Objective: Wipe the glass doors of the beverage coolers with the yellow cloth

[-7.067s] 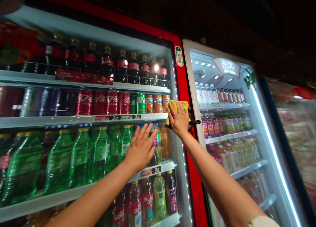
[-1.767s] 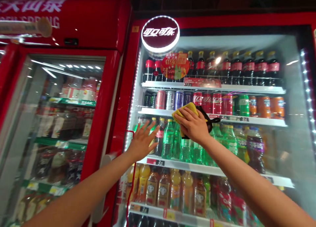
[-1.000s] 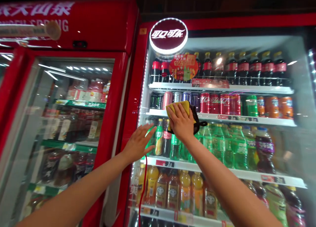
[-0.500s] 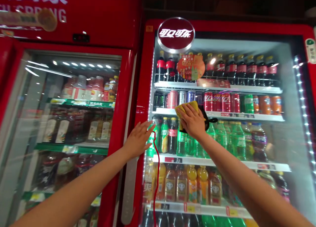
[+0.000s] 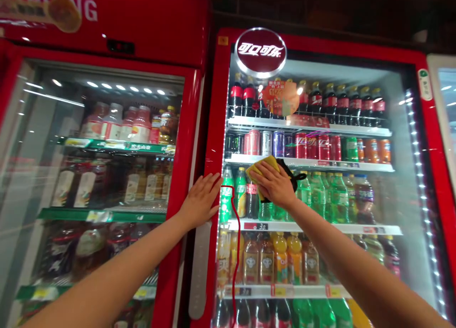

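My right hand lies over a yellow cleaning cloth with black edging and a black loop, pressing it against the glass door of a red drinks fridge. The cloth is partly hidden under the palm. My left hand rests with fingers stretched out on the red door frame, just above the grey door handle. Beside its fingertips a red cord hangs down in front of the glass. Behind the door stand rows of bottles and cans.
A round, lit sign sits at the fridge's upper left. An orange sticker is on the glass below it. To the left stands a second red fridge with bottled drinks; part of a white-framed cooler shows at far right.
The view has shifted slightly, bringing the cooler at far right into sight. My right hand and the cloth have slid a little down and left across the glass. My left hand stays at the frame.
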Tool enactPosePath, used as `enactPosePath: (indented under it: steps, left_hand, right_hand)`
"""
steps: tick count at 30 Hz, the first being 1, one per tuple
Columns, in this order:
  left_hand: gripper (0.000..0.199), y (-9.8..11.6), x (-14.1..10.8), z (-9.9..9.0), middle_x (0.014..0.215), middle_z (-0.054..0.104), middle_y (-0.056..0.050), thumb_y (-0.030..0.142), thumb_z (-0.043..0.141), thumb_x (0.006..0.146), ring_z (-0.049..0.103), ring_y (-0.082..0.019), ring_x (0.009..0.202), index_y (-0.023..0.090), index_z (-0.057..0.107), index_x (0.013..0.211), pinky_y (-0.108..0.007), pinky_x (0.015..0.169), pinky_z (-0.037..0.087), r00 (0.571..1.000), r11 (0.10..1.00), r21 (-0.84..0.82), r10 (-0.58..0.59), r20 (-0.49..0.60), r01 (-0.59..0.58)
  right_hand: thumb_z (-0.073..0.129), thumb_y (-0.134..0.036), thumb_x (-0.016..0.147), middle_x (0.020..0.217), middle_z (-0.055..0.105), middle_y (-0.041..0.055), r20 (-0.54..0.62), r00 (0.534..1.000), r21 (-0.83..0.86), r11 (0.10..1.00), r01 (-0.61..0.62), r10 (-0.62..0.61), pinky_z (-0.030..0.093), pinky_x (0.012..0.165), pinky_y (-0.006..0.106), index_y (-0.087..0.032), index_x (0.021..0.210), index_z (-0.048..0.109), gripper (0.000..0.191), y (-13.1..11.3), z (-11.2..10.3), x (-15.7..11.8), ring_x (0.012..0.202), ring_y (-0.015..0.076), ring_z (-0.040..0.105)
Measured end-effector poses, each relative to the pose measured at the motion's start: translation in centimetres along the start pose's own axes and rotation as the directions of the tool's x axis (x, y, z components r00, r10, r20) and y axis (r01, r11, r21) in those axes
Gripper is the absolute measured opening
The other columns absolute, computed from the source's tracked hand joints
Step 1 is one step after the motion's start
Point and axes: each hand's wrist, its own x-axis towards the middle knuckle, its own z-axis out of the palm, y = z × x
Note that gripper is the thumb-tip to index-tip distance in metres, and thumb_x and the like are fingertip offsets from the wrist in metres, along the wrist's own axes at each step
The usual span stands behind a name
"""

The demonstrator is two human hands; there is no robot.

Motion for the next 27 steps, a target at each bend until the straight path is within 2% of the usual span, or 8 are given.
enactPosePath:
  steps: [3, 6, 10, 15, 17, 22, 24, 27]
  left_hand:
    - [0.083, -0.8, -0.1, -0.2, 0.166, 0.031, -0.016, 0.037, 0.060, 0.090, 0.028, -0.031, 0.154, 0.015, 0.022, 0.161, -0.048, 0.127, 0.020, 1.000, 1.000, 0.003, -0.020, -0.008, 0.020]
    - [0.084, -0.9, -0.2, -0.3, 0.166, 0.032, -0.017, 0.036, 0.060, 0.090, 0.028, -0.031, 0.154, 0.015, 0.021, 0.161, -0.048, 0.127, 0.021, 0.999, 0.999, -0.004, -0.038, -0.001, 0.038]
    - [0.082, -0.1, -0.7, 0.0, 0.166, 0.031, -0.017, 0.034, 0.058, 0.090, 0.027, -0.030, 0.154, 0.015, 0.021, 0.161, -0.048, 0.127, 0.020, 0.998, 0.998, -0.016, -0.056, 0.001, 0.056]
    - [0.077, 0.2, -2.3, 0.2, 0.166, 0.032, -0.014, 0.036, 0.057, 0.092, 0.026, -0.030, 0.155, 0.016, 0.027, 0.160, -0.048, 0.128, 0.018, 0.999, 0.999, -0.001, -0.047, 0.008, 0.047]
    - [0.072, 0.0, -2.7, 0.0, 0.165, 0.034, -0.014, 0.037, 0.056, 0.094, 0.027, -0.029, 0.154, 0.017, 0.032, 0.158, -0.048, 0.128, 0.019, 0.999, 0.999, 0.012, -0.036, 0.017, 0.036]
    - [0.066, -0.5, -3.1, -0.9, 0.163, 0.038, -0.015, 0.038, 0.056, 0.095, 0.032, -0.030, 0.152, 0.016, 0.040, 0.155, -0.048, 0.127, 0.021, 0.999, 0.999, 0.031, -0.028, 0.027, 0.027]
    - [0.064, -0.4, -3.4, -1.0, 0.162, 0.040, -0.015, 0.038, 0.055, 0.095, 0.035, -0.031, 0.151, 0.015, 0.043, 0.153, -0.049, 0.127, 0.023, 0.999, 0.999, 0.032, -0.035, 0.040, 0.034]
    - [0.058, 0.1, -4.2, -1.0, 0.160, 0.043, -0.015, 0.037, 0.050, 0.098, 0.037, -0.031, 0.150, 0.015, 0.045, 0.152, -0.049, 0.126, 0.026, 0.997, 0.998, 0.024, -0.051, 0.050, 0.050]
  right_hand:
    - [0.046, -0.032, 0.103, 0.158, 0.048, 0.0038, -0.087, 0.972, -0.001, 0.975, -0.221, 0.220, 0.027, 0.121, 0.055, -0.033, 0.148, 0.051, 0.046, -0.6, 1.0, 4.1, 0.149, 0.0258, 0.040]
    - [0.045, -0.032, 0.102, 0.162, 0.041, 0.0048, -0.108, 0.934, 0.026, 0.940, -0.340, 0.341, 0.024, 0.121, 0.059, -0.033, 0.152, 0.047, 0.050, -3.8, 2.3, 7.0, 0.150, 0.0284, 0.036]
    - [0.048, -0.033, 0.101, 0.164, 0.038, 0.0022, -0.015, 0.985, 0.050, 0.984, -0.171, 0.172, 0.019, 0.125, 0.057, -0.035, 0.155, 0.042, 0.054, -7.4, 2.5, 5.0, 0.152, 0.0267, 0.033]
    - [0.050, -0.034, 0.101, 0.159, 0.047, -0.0017, 0.031, 0.989, 0.109, 0.984, 0.139, -0.143, 0.018, 0.127, 0.049, -0.038, 0.152, 0.046, 0.051, -6.3, 1.3, 1.5, 0.150, 0.0208, 0.038]
    - [0.049, -0.034, 0.101, 0.159, 0.048, -0.0011, 0.016, 0.995, 0.109, 0.989, 0.099, -0.102, 0.019, 0.127, 0.050, -0.037, 0.150, 0.048, 0.049, -5.6, 1.4, 2.8, 0.149, 0.0212, 0.039]
    - [0.041, -0.036, 0.104, 0.161, 0.044, 0.0031, -0.103, 0.964, 0.125, 0.964, -0.234, 0.247, 0.017, 0.125, 0.058, -0.033, 0.153, 0.046, 0.049, -7.3, 2.5, 8.6, 0.150, 0.0263, 0.037]
    - [0.040, -0.035, 0.105, 0.162, 0.042, 0.0033, -0.095, 0.972, 0.142, 0.969, -0.200, 0.214, 0.014, 0.125, 0.059, -0.032, 0.154, 0.044, 0.049, -8.7, 2.7, 8.8, 0.151, 0.0266, 0.035]
    - [0.043, -0.032, 0.104, 0.163, 0.040, 0.0013, -0.015, 0.999, 0.158, 0.987, -0.032, 0.035, 0.012, 0.127, 0.057, -0.033, 0.153, 0.044, 0.050, -10.2, 2.6, 6.2, 0.153, 0.0249, 0.032]
